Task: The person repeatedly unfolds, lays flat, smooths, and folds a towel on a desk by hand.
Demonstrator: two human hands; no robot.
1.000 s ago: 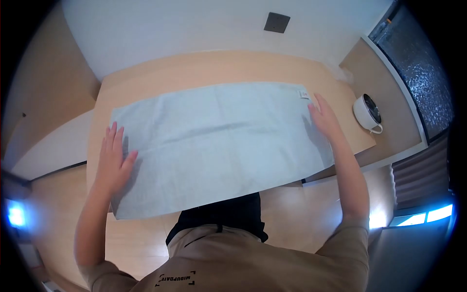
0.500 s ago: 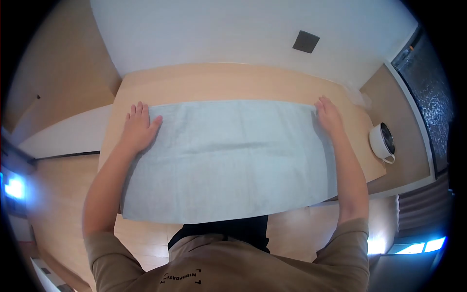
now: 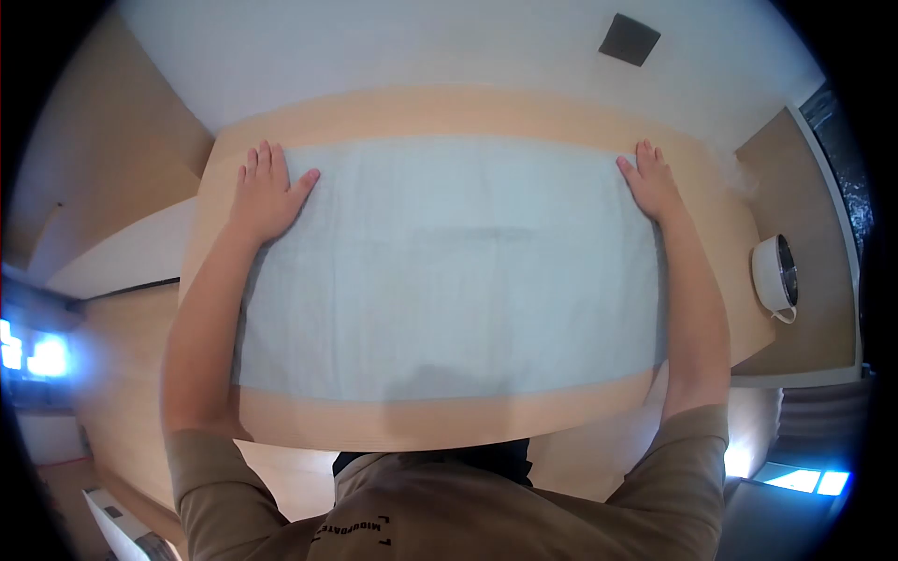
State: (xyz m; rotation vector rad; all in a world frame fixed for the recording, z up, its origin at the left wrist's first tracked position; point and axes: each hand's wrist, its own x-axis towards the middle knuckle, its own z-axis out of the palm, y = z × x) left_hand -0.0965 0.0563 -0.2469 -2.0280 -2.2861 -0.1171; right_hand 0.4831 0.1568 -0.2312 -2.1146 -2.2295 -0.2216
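Note:
A pale blue-grey cloth [image 3: 449, 271] lies spread out on the light wooden table [image 3: 374, 421], with a faint crease across its middle. My left hand [image 3: 269, 198] rests on its far left corner, palm down, the fingers apart and the thumb stretched over the cloth. On the far right corner lies my right hand [image 3: 652, 182], also palm down with fingers spread. Neither hand grips anything. Both far corners are partly covered by my hands. The near edge of the cloth lies on the tabletop, a strip of wood showing in front of it.
A white pot with a handle [image 3: 774, 278] stands at the right, beside the table's right end. Behind the table rises a white wall [image 3: 421, 47] with a dark square plate [image 3: 629, 39]. A wooden panel [image 3: 122, 159] stands at the left.
The cloth has shifted away from me, and its near edge, earlier over the table's front edge, now lies on the wood. My left hand has moved to the far left corner.

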